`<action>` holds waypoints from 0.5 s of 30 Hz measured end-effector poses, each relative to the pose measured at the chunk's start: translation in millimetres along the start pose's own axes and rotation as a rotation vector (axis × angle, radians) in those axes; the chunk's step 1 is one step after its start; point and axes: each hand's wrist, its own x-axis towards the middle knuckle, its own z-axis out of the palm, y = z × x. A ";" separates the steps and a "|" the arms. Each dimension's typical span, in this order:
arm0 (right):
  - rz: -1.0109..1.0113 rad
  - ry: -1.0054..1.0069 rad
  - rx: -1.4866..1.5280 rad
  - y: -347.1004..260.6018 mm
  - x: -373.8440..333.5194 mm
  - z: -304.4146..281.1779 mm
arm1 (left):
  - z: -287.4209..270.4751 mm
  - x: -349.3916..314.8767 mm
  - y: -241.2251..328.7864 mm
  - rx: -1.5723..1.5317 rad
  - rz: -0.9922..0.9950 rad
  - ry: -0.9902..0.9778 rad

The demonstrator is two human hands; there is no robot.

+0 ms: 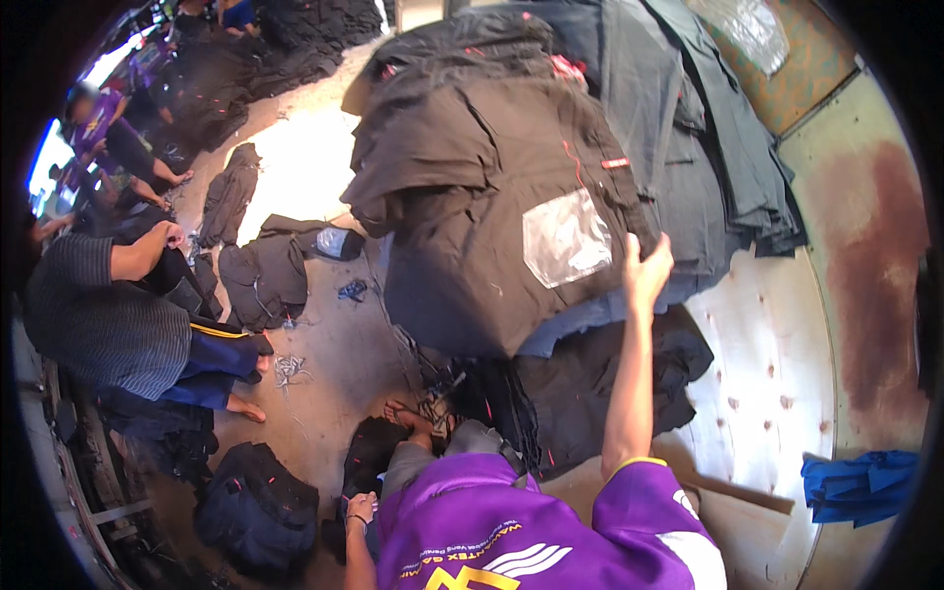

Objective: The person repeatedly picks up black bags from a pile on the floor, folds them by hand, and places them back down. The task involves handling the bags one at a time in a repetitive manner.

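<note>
A pair of black trousers [442,226] lies on top of a large heap, with a clear plastic patch [568,238], a small red tag and a loose red thread on it. My right arm reaches forward, and my right hand [647,267] grips the waistband edge of these trousers between thumb and fingers, just right of the plastic patch. Low beside my lap is my left hand [362,506], with a band on its wrist. Its fingers are curled closed next to dark cloth [369,457]; whatever they hold is too small to make out.
Stacked dark garments [723,147] hang over the heap's right side. More dark cloth [261,511] lies in piles on the floor at left. A co-worker in a striped shirt [113,315] sits there, others farther back. Blue cloth [855,487] lies at lower right, by a pale wooden board [762,364].
</note>
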 end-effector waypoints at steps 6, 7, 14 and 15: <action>0.476 -0.170 0.028 -2.9 45.4 8.6 | 2.9 22.8 57.7 0.062 0.180 0.040; 0.330 -0.136 0.159 -30.9 53.2 -2.1 | 1.0 19.6 77.3 -0.029 0.314 -0.001; -0.480 -0.629 0.801 -314.2 -8.5 -103.2 | -74.0 -74.5 329.9 -0.437 0.955 -0.178; -0.548 -0.820 0.925 -346.6 -33.3 -117.7 | -91.0 -91.4 362.8 -0.603 0.989 -0.200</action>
